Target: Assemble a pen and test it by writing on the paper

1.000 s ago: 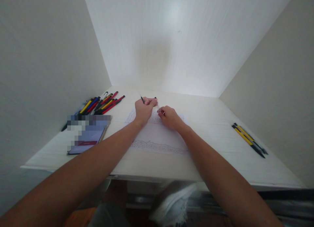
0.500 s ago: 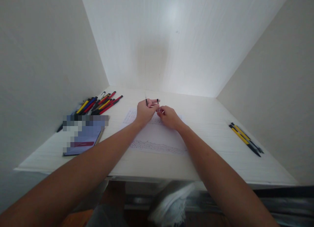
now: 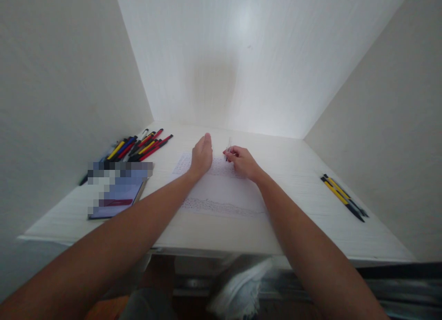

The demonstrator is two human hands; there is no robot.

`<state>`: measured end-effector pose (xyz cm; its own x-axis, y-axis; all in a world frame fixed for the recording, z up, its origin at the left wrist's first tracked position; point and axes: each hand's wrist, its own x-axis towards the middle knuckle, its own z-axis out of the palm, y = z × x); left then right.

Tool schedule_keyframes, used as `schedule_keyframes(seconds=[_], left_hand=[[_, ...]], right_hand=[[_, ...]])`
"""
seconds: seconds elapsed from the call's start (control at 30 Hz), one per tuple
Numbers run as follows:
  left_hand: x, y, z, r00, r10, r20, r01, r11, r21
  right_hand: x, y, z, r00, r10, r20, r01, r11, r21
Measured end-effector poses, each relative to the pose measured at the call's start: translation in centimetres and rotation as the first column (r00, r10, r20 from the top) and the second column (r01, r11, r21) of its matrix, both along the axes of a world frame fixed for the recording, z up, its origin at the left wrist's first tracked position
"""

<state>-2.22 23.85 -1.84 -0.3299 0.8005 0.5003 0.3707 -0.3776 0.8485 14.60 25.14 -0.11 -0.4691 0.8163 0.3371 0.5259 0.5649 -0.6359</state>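
Observation:
Over the upper part of a written sheet of paper (image 3: 224,189), my right hand (image 3: 243,161) pinches a clear pen (image 3: 229,143), held upright with its dark tip downward. My left hand (image 3: 201,156) is to the left of the pen, over the sheet's upper left part, with its back towards me. Its fingers are pressed together and point away from me; whatever lies inside them, if anything, is hidden. Small handwriting covers the sheet's top and a band near its bottom edge.
Several coloured pens (image 3: 148,145) lie in a pile at the back left. In front of them is a blue-covered book (image 3: 120,195), partly blurred out. Yellow-and-black pens (image 3: 340,193) rest at the right. Pale walls (image 3: 221,48) enclose the white desk (image 3: 221,235) on three sides.
My hands were together and have moved apart. The dark thin piece and black end seen at my left fingers are out of sight. The clear pen now stands upright in my right hand.

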Motion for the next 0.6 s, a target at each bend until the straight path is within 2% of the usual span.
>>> schedule_keyframes(seconds=[0.1,0.23,0.4,0.6], left_hand=[[-0.1,0.0,-0.3,0.986,-0.023,-0.164,0.023,1.0,0.0],[-0.1,-0.1,-0.6,0.954,-0.092,-0.286,0.089,0.996,-0.024],[-0.2,0.3,-1.2,0.901,-0.129,-0.414,0.114,0.992,-0.061],[-0.3,0.6,-1.5,0.849,-0.164,-0.503,0.14,0.987,-0.085]], right_hand=[[1.1,0.6,0.4,0.999,-0.013,0.033,0.012,1.0,0.024],[2.9,1.4,0.7,0.983,-0.147,0.114,0.131,0.983,0.132],[4.7,1.7,0.9,0.925,-0.296,0.238,0.236,0.939,0.251],[5.5,1.6,1.4,0.878,-0.356,0.32,0.251,0.912,0.325]])
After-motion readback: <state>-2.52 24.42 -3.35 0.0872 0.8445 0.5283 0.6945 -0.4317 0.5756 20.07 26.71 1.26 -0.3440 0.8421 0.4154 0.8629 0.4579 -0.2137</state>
